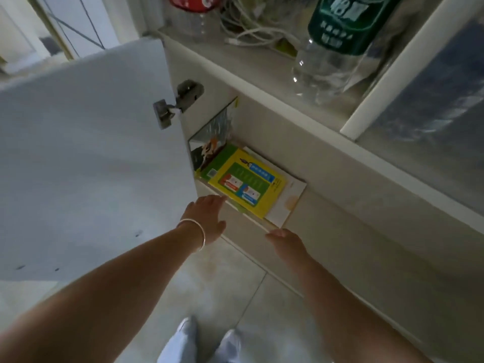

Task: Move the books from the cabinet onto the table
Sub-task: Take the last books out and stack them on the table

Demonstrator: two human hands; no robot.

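A stack of books lies flat in the low cabinet compartment, a yellow book on top, a green one under it and a white one at the bottom right. Behind them a thin dark book or packet leans upright. My left hand, with a silver bracelet on the wrist, reaches toward the stack's front left edge with straight fingers. My right hand hovers just below the stack's front right corner, fingers extended. Neither hand holds anything.
The white cabinet door stands swung open on the left, its hinge near the books. On the shelf above stand a clear bottle with green label, tangled white cables and a red-labelled bottle. Tiled floor lies below.
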